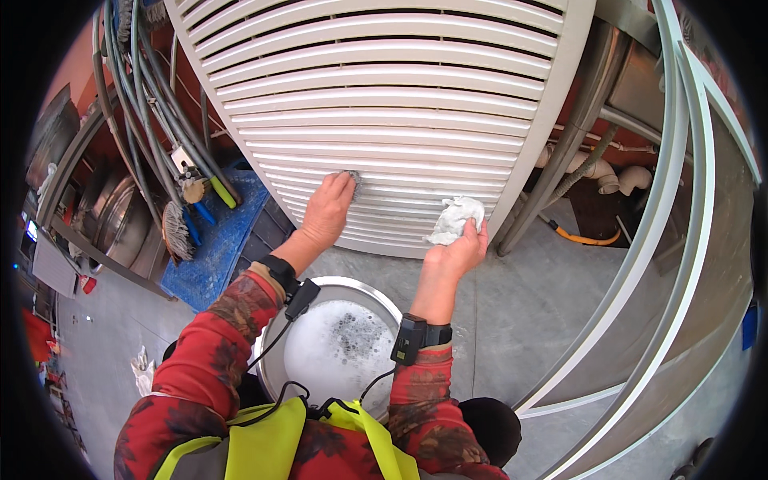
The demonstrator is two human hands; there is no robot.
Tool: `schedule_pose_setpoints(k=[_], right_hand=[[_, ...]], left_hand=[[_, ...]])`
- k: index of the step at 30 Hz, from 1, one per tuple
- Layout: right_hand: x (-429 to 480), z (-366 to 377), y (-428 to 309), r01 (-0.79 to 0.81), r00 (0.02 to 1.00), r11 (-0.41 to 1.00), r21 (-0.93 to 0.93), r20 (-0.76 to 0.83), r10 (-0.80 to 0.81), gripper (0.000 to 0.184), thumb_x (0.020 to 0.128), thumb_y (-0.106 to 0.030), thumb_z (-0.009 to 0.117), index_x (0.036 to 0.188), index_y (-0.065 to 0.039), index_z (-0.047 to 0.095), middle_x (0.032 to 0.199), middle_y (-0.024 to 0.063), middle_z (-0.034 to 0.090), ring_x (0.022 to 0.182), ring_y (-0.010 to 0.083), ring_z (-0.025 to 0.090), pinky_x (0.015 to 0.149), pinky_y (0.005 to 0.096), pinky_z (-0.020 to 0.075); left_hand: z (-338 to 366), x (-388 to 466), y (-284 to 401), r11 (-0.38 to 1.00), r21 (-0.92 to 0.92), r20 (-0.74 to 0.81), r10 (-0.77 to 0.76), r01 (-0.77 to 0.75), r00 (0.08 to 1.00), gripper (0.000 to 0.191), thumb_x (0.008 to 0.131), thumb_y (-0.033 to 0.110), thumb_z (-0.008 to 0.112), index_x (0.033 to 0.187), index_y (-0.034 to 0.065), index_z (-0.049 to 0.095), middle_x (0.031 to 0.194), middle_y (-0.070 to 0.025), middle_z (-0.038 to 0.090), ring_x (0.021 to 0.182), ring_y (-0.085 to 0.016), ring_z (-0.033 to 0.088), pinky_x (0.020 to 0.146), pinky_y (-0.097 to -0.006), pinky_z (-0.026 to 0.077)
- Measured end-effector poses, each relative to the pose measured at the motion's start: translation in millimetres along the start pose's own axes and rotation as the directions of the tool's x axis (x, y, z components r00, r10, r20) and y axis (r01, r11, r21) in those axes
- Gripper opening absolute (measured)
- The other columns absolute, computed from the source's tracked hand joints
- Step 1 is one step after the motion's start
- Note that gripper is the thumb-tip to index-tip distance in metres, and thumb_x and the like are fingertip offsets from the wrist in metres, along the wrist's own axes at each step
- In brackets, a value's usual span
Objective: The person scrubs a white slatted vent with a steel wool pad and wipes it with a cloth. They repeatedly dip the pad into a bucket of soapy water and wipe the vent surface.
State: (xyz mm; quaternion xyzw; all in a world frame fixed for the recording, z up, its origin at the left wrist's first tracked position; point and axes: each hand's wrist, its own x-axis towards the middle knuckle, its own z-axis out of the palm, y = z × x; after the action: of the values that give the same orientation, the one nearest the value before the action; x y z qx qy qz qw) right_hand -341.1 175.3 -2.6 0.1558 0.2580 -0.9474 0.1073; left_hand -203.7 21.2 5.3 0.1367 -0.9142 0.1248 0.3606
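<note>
A white louvred door or panel (384,114) leans upright before me, its slats running across. My left hand (329,201) grips a grey metal scouring pad (356,185) against the lower slats, left of the middle. Near the panel's lower right edge, my right hand (462,247) is closed around a crumpled white cloth (457,219), which lies over or just in front of the slats; contact there is hard to tell. Below both hands, a round metal basin (384,299) on the floor contains foamy, sudsy water (324,345).
Mops and brushes with long handles (176,231) lean at the left over a blue mat (219,249). Framed screen panels (696,240) stand close on my right. Behind the panel's right side are a metal leg (555,135) and white pipes (594,171). A white rag (143,371) lies on the floor.
</note>
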Motion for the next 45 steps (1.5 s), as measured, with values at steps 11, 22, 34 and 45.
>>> schedule_pose_setpoints(k=[11, 22, 34, 45], right_hand=[[15.1, -3.5, -29.1, 0.12, 0.989, 0.993, 0.008, -0.09, -0.119, 0.029, 0.092, -0.004, 0.049, 0.12, 0.002, 0.049, 0.114, 0.0168, 0.058, 0.1, 0.0284, 0.06, 0.085, 0.0411, 0.0504], [30.5, -4.6, -37.8, 0.228, 0.969, 0.973, -0.029, -0.094, -0.23, 0.031, 0.088, 0.0, 0.049, 0.119, 0.003, 0.05, 0.11, 0.0187, 0.061, 0.095, 0.0294, 0.064, 0.079, 0.0413, 0.0545], [15.3, -2.4, -17.8, 0.15, 0.988, 0.988, -0.034, -0.031, -0.151, 0.029, 0.088, -0.002, 0.049, 0.117, 0.002, 0.05, 0.109, 0.016, 0.061, 0.095, 0.0267, 0.063, 0.081, 0.038, 0.0525], [6.1, -1.0, 8.5, 0.087, 0.996, 0.994, -0.068, -0.01, -0.088, 0.036, 0.087, 0.001, 0.05, 0.124, 0.003, 0.049, 0.114, 0.0172, 0.06, 0.098, 0.0289, 0.063, 0.082, 0.0398, 0.0537]], left_hand=[[71.2, 99.1, 154.7, 0.927, -0.209, -0.061, 0.304, -0.31, 0.951, 0.026, 0.069, 0.012, 0.057, 0.089, -0.0031, 0.06, 0.099, -0.0155, 0.052, 0.093, -0.028, 0.051, 0.073, -0.0349, 0.049], [22.5, 53.5, 54.9, 0.921, -0.039, 0.186, 0.388, -0.388, 0.902, 0.036, 0.074, 0.011, 0.054, 0.107, -0.0043, 0.057, 0.109, -0.0152, 0.052, 0.096, -0.026, 0.052, 0.077, -0.0329, 0.047], [-46.8, -27.8, -103.5, 0.977, 0.137, -0.119, -0.15, 0.166, 0.981, 0.035, 0.069, -0.006, 0.055, 0.103, -0.0012, 0.058, 0.105, -0.0144, 0.057, 0.099, -0.033, 0.054, 0.085, -0.0376, 0.048], [-15.6, -1.4, -58.3, 0.973, 0.033, -0.215, -0.218, 0.23, 0.952, 0.037, 0.063, -0.009, 0.056, 0.1, -0.0034, 0.058, 0.102, -0.0156, 0.056, 0.097, -0.035, 0.054, 0.083, -0.0395, 0.049]])
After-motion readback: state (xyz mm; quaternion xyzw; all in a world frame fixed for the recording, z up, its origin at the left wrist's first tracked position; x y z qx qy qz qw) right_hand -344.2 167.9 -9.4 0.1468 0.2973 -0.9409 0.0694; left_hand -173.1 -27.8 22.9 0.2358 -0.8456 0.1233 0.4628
